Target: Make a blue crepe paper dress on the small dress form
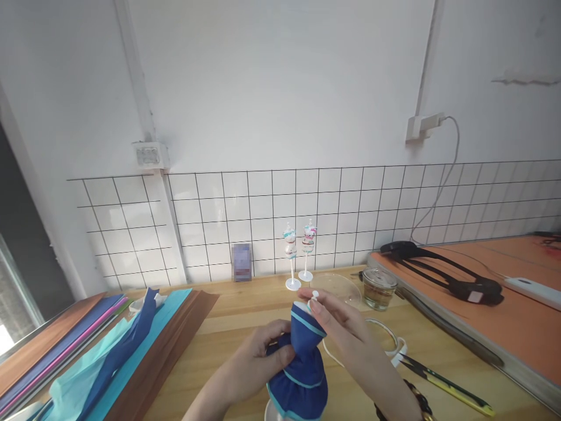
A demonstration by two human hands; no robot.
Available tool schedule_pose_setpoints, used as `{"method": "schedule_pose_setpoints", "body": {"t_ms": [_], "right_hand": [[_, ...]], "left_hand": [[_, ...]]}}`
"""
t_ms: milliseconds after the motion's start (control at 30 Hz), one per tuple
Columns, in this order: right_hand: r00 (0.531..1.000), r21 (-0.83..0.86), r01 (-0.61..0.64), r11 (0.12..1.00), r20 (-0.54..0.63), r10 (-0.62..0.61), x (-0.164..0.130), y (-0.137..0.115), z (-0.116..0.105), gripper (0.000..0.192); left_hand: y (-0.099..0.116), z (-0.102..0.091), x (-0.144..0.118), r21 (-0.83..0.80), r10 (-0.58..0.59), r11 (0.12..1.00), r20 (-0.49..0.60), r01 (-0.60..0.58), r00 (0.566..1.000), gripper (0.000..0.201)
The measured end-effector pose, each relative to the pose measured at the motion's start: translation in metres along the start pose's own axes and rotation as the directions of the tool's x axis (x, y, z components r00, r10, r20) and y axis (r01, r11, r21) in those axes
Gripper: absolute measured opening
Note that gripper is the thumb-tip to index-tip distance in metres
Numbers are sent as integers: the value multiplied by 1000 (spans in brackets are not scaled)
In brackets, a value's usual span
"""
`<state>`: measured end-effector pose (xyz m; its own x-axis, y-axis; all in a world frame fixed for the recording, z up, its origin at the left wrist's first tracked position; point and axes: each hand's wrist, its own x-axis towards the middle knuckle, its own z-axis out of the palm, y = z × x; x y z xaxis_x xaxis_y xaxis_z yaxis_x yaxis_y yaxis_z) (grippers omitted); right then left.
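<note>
A small dark-blue doll dress [304,365] with light-blue trim sits on a mini white dress form [315,295], whose neck knob shows above the bodice. My left hand [256,359] is closed on the dress at its waist, thumb in front, with some fabric bunched under the fingers. At the top edge of the bodice, my right hand [344,330] pinches near the neck of the form, its thumb beside the knob. The form leans slightly. A bit of its white base shows at the bottom edge; the back of the dress is hidden.
Two small decorated dress forms [292,260] stand by the wall grid. Coloured fabric sheets [144,345] lie at left. On the right are a glass jar [379,287], yellow-and-black scissors [451,386], white elastic [398,351] and a black strapped headset [442,272] on an orange mat [521,327].
</note>
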<state>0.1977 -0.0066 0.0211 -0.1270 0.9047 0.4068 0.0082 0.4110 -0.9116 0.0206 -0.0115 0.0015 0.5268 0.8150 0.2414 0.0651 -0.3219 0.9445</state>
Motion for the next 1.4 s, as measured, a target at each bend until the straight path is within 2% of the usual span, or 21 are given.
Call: {"method": "schedule_pose_setpoints", "body": {"t_ms": [100, 167, 267, 367, 533, 767, 900, 1133, 1400], "right_hand": [[996, -82, 83, 993, 29, -81, -1, -3, -1, 32], [993, -96, 118, 988, 38, -115, 0, -3, -2, 30], [989, -96, 147, 984, 19, -146, 1, -2, -3, 26], [984, -118, 177, 977, 38, -174, -1, -3, -1, 24], [978, -118, 181, 976, 122, -167, -7, -6, 2, 24], [970, -126, 182, 975, 186, -157, -10, -8, 3, 26], [975, -122, 133, 984, 197, -107, -11, -13, 4, 26], [972, -90, 100, 991, 220, -78, -12, -13, 2, 25], [974, -73, 82, 994, 216, -64, -10, -12, 3, 28]], "left_hand": [[2, -2, -3, 19, 13, 1000, 23, -14, 1000, 40], [1, -5, -4, 3, 30, 1000, 14, -30, 999, 53], [1, -7, -6, -72, 62, 995, -28, -64, 998, 70], [8, -3, -6, -154, 82, 984, -57, -90, 995, 75], [21, 5, -7, -110, 102, 987, -102, -114, 989, 65], [22, 6, -11, 21, 56, 998, -172, -53, 984, 58], [24, 7, -11, 80, 67, 995, -184, -53, 981, 59], [25, 7, -8, 65, 68, 996, -204, -55, 977, 61], [19, 5, -8, 39, 65, 998, -204, -58, 977, 54]]}}
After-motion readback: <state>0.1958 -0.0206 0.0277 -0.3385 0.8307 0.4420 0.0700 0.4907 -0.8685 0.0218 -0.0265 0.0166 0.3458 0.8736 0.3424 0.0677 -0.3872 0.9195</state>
